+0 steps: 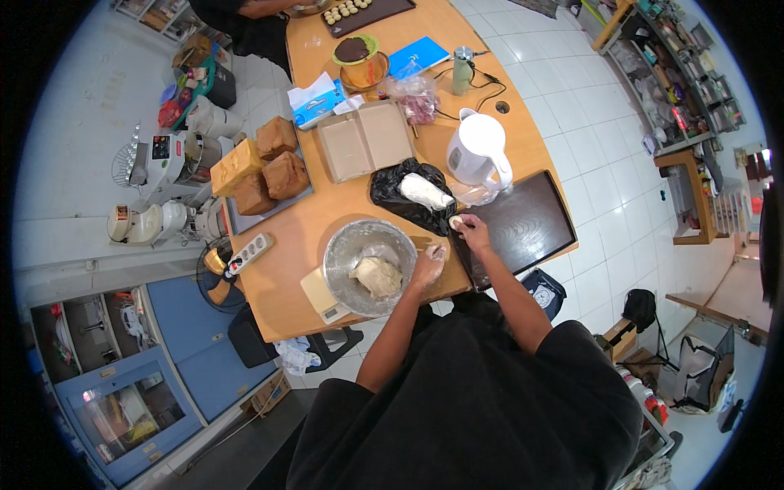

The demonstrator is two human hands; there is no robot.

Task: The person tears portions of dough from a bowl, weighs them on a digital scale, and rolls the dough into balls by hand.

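Pinching a small pale dough piece (pixel 456 222) with the fingertips of the right hand (pixel 474 233), by the left end of the dark tray (pixel 523 224). Holding the left hand (pixel 431 261) near the metal bowl (pixel 341 257), fingers bent; unable to tell if pinching anything. Probably feeling light, soft and sticky, so needing a gentle hold. Seeing a bigger dough lump (pixel 376 278) in the bowl, likely feeling heavier, needing scooping from below.
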